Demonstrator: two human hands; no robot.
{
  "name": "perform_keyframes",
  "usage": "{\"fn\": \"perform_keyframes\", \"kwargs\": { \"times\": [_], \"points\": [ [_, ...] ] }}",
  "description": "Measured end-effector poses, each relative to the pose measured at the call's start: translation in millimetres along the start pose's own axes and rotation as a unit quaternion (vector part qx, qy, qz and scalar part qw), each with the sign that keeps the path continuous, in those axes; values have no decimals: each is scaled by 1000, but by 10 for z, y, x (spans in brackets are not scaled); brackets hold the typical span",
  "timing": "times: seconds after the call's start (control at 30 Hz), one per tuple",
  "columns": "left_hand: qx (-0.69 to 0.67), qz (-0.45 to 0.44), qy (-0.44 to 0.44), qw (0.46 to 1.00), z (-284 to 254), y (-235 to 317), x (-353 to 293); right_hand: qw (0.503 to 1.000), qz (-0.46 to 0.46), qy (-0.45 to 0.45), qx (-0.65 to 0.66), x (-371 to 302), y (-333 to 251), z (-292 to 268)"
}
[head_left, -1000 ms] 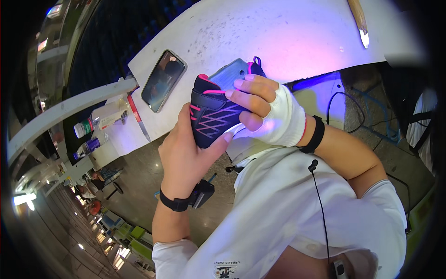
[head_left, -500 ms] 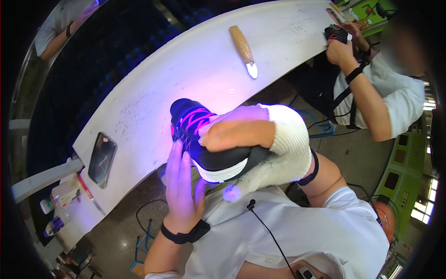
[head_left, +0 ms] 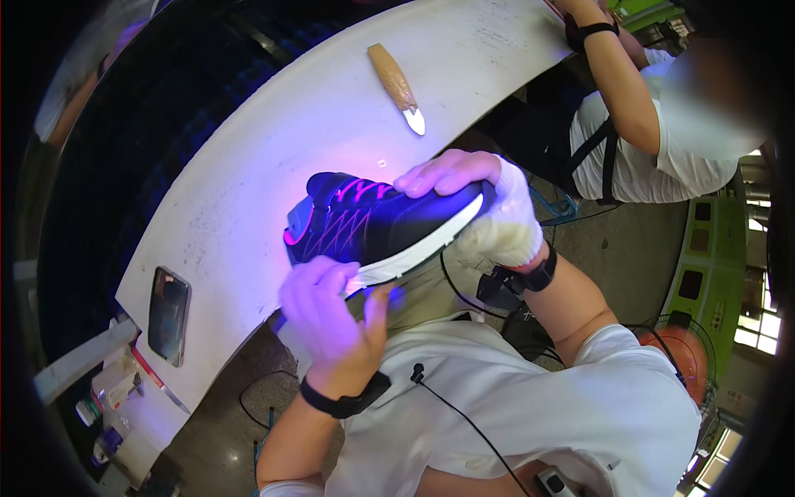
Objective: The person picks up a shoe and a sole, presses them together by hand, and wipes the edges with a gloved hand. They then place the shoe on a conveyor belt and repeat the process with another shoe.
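A phone [head_left: 170, 316] and a tool [head_left: 393, 80] (wooden-handled) lie on the white table [head_left: 240, 190].

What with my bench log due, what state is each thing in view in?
Shoe: held, white sole edge showing, grey-blue insert in its opening.
Right hand: gloved, fingers bare, gripping the shoe's toe end.
Left hand: bare, blurred, at the heel end; grip unclear.
Wooden-handled tool: lying on the table, unheld.
Phone: lying flat, screen dark.
Red-and-silver tool: lying, unheld.
Green-capped bottle: closed.
Fan: running or not, unclear.
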State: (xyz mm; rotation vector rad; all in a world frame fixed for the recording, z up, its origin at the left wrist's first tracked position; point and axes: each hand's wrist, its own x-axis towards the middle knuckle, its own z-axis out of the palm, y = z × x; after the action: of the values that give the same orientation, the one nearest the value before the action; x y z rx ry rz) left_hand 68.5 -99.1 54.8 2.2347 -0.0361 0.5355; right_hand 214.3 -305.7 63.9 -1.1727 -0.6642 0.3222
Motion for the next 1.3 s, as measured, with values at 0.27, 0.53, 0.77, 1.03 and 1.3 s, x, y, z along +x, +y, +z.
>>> {"fn": "perform_keyframes", "kwargs": {
  "times": [0.27, 0.53, 0.77, 1.03, 1.3],
  "points": [
    [161, -7, -127, 979, -318, -167, 302, 986, 36, 19, -164, -199, 417, -61],
    [143, -10, -125, 982, -343, -288, 258, 939, -43, -43, -338, -127, 254, 38],
    [-101, -180, -146, 967, -1027, -670, 285, 966, 185, 4, -179, 284, 406, -89],
    [-1, 37, -21, 999, -1506, -108, 588, 992, -22, -95, -80, 858, 353, 827],
    [-48, -154, -133, 978, -1452, 57, 918, 978, 29, -176, -106, 1269, -108, 1105]
  ]
}}
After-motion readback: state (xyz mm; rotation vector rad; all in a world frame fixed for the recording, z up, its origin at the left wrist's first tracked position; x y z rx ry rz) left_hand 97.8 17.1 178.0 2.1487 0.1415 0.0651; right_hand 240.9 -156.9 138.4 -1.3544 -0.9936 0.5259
